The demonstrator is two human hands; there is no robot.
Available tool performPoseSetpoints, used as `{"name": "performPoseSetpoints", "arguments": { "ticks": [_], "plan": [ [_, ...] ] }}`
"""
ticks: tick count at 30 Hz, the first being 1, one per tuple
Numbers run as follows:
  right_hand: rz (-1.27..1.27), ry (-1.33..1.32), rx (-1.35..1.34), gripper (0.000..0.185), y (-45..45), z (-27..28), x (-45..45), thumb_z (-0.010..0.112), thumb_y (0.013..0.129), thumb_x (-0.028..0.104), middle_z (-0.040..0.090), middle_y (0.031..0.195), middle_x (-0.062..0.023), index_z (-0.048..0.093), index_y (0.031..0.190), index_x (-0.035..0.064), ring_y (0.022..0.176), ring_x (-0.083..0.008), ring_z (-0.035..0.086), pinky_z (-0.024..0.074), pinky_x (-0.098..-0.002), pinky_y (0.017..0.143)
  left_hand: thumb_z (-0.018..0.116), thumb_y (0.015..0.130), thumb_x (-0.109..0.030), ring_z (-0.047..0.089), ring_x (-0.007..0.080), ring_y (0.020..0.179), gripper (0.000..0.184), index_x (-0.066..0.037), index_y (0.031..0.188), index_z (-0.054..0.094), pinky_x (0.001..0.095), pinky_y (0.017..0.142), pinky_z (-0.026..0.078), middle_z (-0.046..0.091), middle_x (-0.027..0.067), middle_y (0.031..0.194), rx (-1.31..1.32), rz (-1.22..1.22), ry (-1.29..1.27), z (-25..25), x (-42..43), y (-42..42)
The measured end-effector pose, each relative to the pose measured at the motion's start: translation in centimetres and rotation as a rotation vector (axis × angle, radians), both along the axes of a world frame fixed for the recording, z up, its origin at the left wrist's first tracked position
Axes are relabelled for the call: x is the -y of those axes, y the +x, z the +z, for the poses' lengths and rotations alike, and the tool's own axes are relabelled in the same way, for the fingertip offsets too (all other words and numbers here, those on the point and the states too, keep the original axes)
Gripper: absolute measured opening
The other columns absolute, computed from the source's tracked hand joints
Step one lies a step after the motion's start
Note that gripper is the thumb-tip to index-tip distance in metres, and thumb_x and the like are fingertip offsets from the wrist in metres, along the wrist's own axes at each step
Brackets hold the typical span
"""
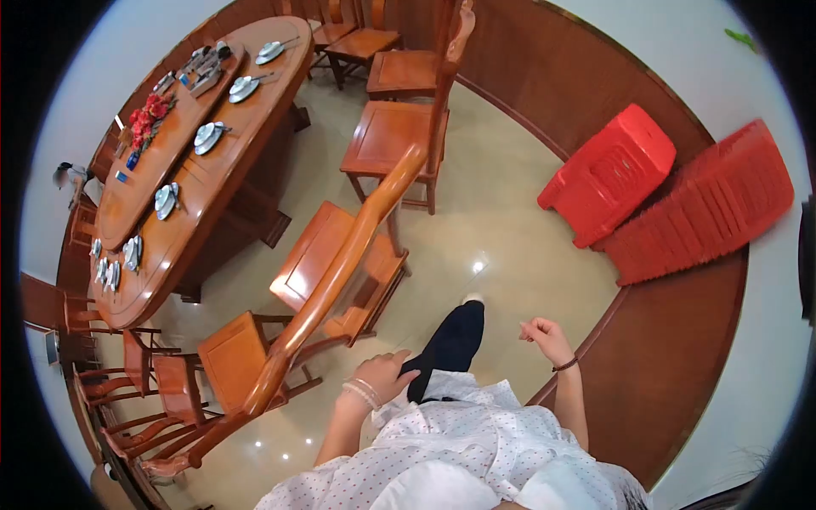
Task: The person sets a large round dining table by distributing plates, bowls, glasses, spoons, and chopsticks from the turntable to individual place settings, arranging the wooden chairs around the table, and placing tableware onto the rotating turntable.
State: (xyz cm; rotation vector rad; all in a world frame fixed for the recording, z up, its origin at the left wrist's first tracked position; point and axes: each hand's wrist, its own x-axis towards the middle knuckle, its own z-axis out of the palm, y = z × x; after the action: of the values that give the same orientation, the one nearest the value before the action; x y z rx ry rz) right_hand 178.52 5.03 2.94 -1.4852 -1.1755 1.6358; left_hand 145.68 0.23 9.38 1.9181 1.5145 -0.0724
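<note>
My left hand (382, 376), with a beaded bracelet at the wrist, hangs at my dark trousers (455, 338), its fingers stretched out and nothing held. Close by on that side is the curved top rail of a wooden chair (293, 327); I see no contact with it. My right hand (548, 337) is out to the right above the tiled floor, a dark band on its wrist. Its fingers are loosely curled together and no object shows in them.
A big oval wooden table (217, 127) at the left bears several place settings and a red flower arrangement (150, 117). Wooden chairs (387, 136) line it. Stacked red plastic stools (612, 174) lean by the panelled wall (518, 85). Another person (76, 180) is at the far left.
</note>
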Motion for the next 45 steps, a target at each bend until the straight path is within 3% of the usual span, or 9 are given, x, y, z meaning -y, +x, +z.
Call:
{"name": "performPoseSetpoints", "arguments": {
  "ticks": [10, 14, 21, 23, 26, 27, 33, 36, 45],
  "plan": [
    [-0.04, -0.101, -0.011, 0.023, 15.7, -2.7, -18.1, 0.052, 0.086, 0.019, 0.053, 0.062, -0.0011, 0.051, 0.068, 0.0042, 0.06, -0.0083, 0.051, 0.0413, -0.0216, 0.06, 0.052, 0.083, -0.032, 0.056, 0.0371, 0.081, 0.04, -0.003, 0.11, 0.048, 0.0412, 0.073, 0.045, 0.057, 0.0231, 0.089, 0.209, -0.054, 0.165, 3.6, -30.0, 15.3],
    [-0.112, -0.225, -0.043, 0.014, 22.3, -5.8, -26.8, 0.052, 0.086, 0.016, 0.056, 0.065, -0.0035, 0.053, 0.085, 0.0022, 0.063, -0.0104, 0.054, 0.0447, -0.0235, 0.061, 0.051, 0.083, -0.032, 0.055, 0.0362, 0.085, 0.04, -0.002, 0.11, 0.048, 0.0411, 0.075, 0.044, 0.058, 0.0218, 0.091, 0.172, 0.041, 0.184, 3.1, -40.1, 18.5],
    [0.034, -0.106, 0.071, 0.019, 29.1, -4.5, -54.5, 0.055, 0.083, 0.009, 0.053, 0.066, -0.0009, 0.05, 0.101, 0.0042, 0.06, -0.0083, 0.051, 0.0434, -0.0224, 0.056, 0.05, 0.083, -0.027, 0.057, 0.0348, 0.078, 0.034, -0.005, 0.108, 0.048, 0.0417, 0.069, 0.045, 0.059, 0.0183, 0.086, 0.124, 0.261, 0.288, 2.7, -58.0, 24.8],
    [0.121, -0.026, 0.046, 0.019, 29.3, -3.2, -63.1, 0.055, 0.082, 0.008, 0.054, 0.067, -0.0008, 0.05, 0.1, 0.0038, 0.062, -0.008, 0.052, 0.0426, -0.022, 0.056, 0.053, 0.082, -0.021, 0.057, 0.033, 0.076, 0.026, -0.005, 0.102, 0.052, 0.0395, 0.067, 0.045, 0.06, 0.0166, 0.084, 0.279, 0.344, 0.368, 4.1, -62.0, 26.6],
    [0.234, -0.038, -0.012, 0.02, 28.2, -1.5, -74.2, 0.056, 0.082, 0.005, 0.054, 0.072, -0.0012, 0.05, 0.101, 0.0029, 0.065, -0.0077, 0.052, 0.0424, -0.021, 0.06, 0.057, 0.079, -0.014, 0.057, 0.0303, 0.074, 0.017, -0.004, 0.093, 0.057, 0.0372, 0.064, 0.045, 0.061, 0.015, 0.083, 0.354, 0.572, 0.534, 6.6, -65.9, 27.4],
    [0.261, -0.038, 0.003, 0.02, 27.4, -1.0, -77.6, 0.055, 0.081, 0.004, 0.054, 0.074, -0.0015, 0.049, 0.101, 0.0025, 0.067, -0.0078, 0.052, 0.0424, -0.0208, 0.061, 0.056, 0.078, -0.007, 0.058, 0.0254, 0.068, 0.007, -0.003, 0.078, 0.061, 0.0331, 0.059, 0.044, 0.062, 0.0124, 0.075, 0.349, 0.667, 0.638, 7.7, -67.1, 27.5],
    [0.427, 0.059, -0.021, 0.018, 19.7, 0.0, -90.9, 0.053, 0.083, 0.006, 0.057, 0.081, -0.0037, 0.05, 0.101, 0.0021, 0.073, -0.0097, 0.055, 0.0439, -0.0224, 0.065, 0.045, 0.075, 0.002, 0.055, 0.02, 0.057, 0.016, 0.002, 0.066, 0.058, 0.0275, 0.055, 0.041, 0.059, 0.01, 0.062, 0.305, 0.798, 1.14, 7.7, -72.5, 23.8],
    [0.506, 0.03, -0.022, 0.02, 16.9, 0.1, -93.7, 0.051, 0.086, 0.012, 0.06, 0.081, -0.0063, 0.05, 0.103, 0.0021, 0.073, -0.0108, 0.056, 0.044, -0.0226, 0.065, 0.051, 0.071, 0.003, 0.052, 0.0201, 0.054, 0.012, -0.002, 0.063, 0.059, 0.0295, 0.052, 0.038, 0.059, 0.0073, 0.063, 0.02, 0.985, 1.087, 8.6, -75.1, 23.0],
    [1.026, -0.077, -0.154, 0.028, 8.8, -0.2, -99.0, 0.047, 0.088, 0.017, 0.062, 0.087, -0.0094, 0.044, 0.112, 0.0022, 0.075, -0.014, 0.056, 0.0439, -0.0254, 0.071, 0.052, 0.072, 0.005, 0.054, 0.022, 0.059, 0.009, 0.0, 0.068, 0.059, 0.0305, 0.055, 0.041, 0.059, 0.0095, 0.067, -0.322, 1.501, 0.939, 9.9, -72.4, 28.2]
  ]
}}
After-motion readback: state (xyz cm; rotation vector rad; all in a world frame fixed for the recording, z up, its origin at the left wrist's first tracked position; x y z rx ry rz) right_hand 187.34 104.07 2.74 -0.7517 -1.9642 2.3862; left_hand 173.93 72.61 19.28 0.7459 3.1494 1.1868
